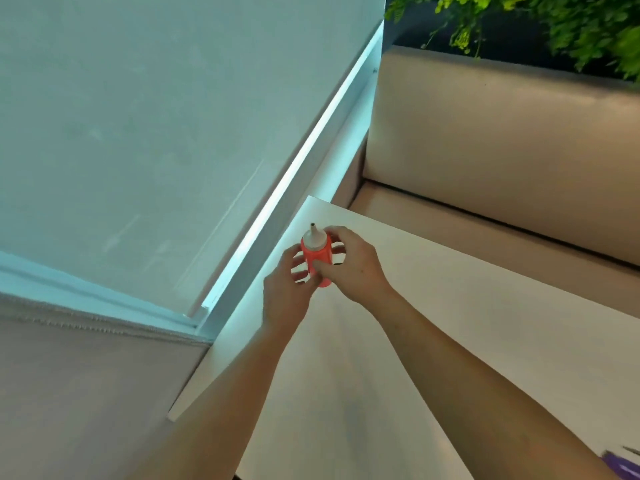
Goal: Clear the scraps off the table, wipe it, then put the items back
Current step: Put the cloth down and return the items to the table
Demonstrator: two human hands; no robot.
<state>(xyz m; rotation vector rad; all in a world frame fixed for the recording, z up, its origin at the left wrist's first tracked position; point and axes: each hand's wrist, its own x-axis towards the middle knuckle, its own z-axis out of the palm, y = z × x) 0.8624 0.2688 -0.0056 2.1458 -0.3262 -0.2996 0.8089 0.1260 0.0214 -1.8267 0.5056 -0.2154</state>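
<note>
A red squeeze bottle (pixel 316 255) with a white cone nozzle stands upright near the far left corner of the white table (pixel 450 306). My right hand (pixel 353 268) wraps around its right side, fingers closed on it. My left hand (pixel 287 292) cups the bottle's left side from below, fingers touching it. Whether the bottle's base rests on the tabletop is hidden by my hands.
A beige padded bench (pixel 502 140) runs behind the table, with green plants (pixel 554 26) above it. A frosted window with a lit sill (pixel 277 209) borders the table's left edge. A purple object (pixel 623 465) pokes in at the bottom right corner.
</note>
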